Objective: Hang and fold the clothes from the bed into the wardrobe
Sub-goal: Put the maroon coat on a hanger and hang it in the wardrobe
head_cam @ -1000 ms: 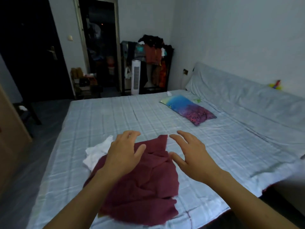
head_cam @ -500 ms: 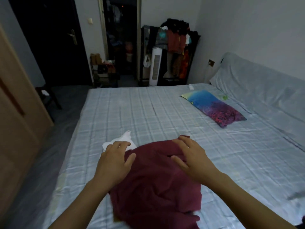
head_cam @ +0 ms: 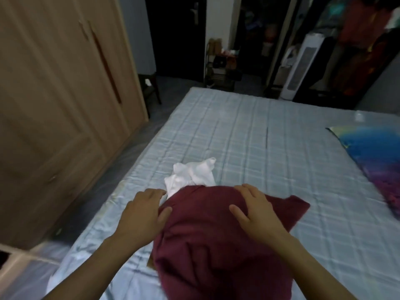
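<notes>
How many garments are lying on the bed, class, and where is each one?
2. A maroon garment lies at the near edge of the bed under both hands; a white garment sits just beyond it, partly covered. More could be hidden underneath.

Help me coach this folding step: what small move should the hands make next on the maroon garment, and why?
Probably smooth it flat outward. Both the left hand and right hand rest on the maroon garment, which lies bunched and wrinkled on the bed, partly covering a white garment.
</notes>
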A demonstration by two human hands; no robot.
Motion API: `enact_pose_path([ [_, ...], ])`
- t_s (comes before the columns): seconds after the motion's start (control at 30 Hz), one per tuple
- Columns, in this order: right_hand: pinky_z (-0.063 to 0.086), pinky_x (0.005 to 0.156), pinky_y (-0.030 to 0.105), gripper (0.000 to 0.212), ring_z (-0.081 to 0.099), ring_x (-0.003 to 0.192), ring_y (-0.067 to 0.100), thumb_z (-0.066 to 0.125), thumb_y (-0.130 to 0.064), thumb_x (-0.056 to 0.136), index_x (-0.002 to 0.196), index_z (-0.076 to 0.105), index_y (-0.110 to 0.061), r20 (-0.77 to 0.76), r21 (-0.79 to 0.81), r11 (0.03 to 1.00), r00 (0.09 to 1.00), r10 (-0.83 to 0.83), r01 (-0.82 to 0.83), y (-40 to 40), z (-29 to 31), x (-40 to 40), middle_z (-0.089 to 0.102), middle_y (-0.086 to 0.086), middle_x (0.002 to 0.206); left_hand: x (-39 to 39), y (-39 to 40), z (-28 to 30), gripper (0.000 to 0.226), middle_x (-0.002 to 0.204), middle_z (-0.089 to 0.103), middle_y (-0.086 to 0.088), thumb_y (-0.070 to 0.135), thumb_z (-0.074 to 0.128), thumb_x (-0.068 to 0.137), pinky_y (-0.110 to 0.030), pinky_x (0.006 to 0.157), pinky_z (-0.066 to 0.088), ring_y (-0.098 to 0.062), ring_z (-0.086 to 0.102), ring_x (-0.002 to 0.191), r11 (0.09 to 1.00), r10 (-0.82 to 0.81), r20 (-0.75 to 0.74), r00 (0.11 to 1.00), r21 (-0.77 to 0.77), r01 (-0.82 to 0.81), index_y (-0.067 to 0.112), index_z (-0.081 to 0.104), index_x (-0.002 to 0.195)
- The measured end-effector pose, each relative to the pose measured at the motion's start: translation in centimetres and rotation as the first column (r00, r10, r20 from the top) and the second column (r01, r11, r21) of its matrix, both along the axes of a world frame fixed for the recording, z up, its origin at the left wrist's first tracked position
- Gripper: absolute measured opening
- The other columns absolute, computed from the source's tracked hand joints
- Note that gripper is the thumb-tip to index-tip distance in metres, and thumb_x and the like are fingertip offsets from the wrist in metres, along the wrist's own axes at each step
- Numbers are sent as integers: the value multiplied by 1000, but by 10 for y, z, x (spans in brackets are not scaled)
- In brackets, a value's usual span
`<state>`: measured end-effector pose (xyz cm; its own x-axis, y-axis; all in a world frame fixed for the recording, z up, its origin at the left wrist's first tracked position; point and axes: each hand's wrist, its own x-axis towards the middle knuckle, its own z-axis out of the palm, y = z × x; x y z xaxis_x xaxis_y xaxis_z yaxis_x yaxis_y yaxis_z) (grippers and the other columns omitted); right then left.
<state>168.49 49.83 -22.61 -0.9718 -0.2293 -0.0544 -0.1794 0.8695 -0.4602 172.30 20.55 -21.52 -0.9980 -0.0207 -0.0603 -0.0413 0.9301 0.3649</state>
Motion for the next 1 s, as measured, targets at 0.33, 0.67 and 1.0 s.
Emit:
enact_pose_path([
  [0.33,32,114,44,57,35,141,23,57,-38,96,148,40,-20,196,-16,997,978,78,-76,-13,-84,-60,37,3,152,-28,10,-73,47,135,50,4,49,45,98,-38,102,40,-21,47,121,994,97,140,985,-58,-90,25,44,139],
  [0.67,34,113,41,49,47,131,23,61,-30,94,141,49,-17,212,47,972,954,214,-229,-52,-167,-164,51,4,142,-114,-23,-205,46,126,56,-2,46,55,93,-39,98,42,-25,51,116,984,148,269,952,57,-169,21,50,131],
  [1.0,37,110,31,46,53,120,23,66,-7,87,131,58,-14,194,-43,967,947,257,-253,-113,-262,-226,60,5,129,-156,-18,-309,58,137,50,-7,36,62,88,-39,109,37,-26,44,128,974,195,288,937,52,-219,14,45,139],
])
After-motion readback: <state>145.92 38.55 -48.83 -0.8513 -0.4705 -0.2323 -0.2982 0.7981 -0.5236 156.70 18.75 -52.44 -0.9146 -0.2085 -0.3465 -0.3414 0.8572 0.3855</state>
